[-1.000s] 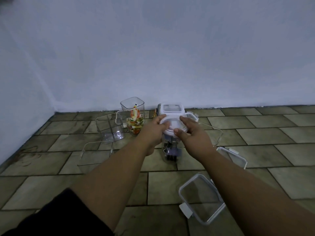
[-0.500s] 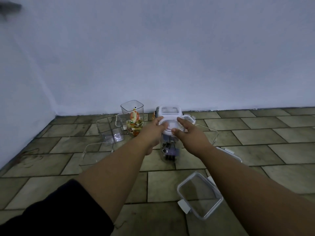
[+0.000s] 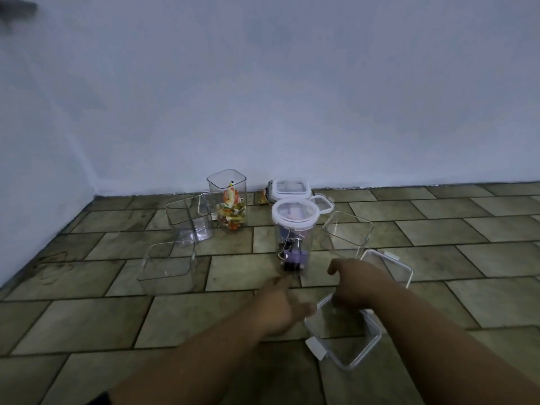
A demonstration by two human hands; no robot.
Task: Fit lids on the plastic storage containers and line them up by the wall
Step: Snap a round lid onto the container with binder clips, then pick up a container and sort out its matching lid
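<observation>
A tall clear jar (image 3: pixel 293 244) holding binder clips stands mid-floor with a round white lid (image 3: pixel 295 213) on top. Both my hands are off it and nearer to me. My left hand (image 3: pixel 280 305) hovers low, loosely curled and holding nothing. My right hand (image 3: pixel 358 285) reaches down onto the far edge of a square clear lid (image 3: pixel 344 343) lying on the floor; a grip cannot be made out. A second square lid (image 3: pixel 390 264) lies just behind that hand. A lidded square container (image 3: pixel 289 189) stands by the wall (image 3: pixel 292 97).
An open tall container (image 3: pixel 230 206) with colourful pieces stands near the wall. Empty lidless containers sit at the left (image 3: pixel 190 220), front left (image 3: pixel 166 267) and right of the jar (image 3: pixel 346 232). The wall corner lies far left, on a tiled floor (image 3: pixel 438 229).
Both hands let go of the round lid on the jar and drew back toward me. The right hand dropped onto the near square lid.
</observation>
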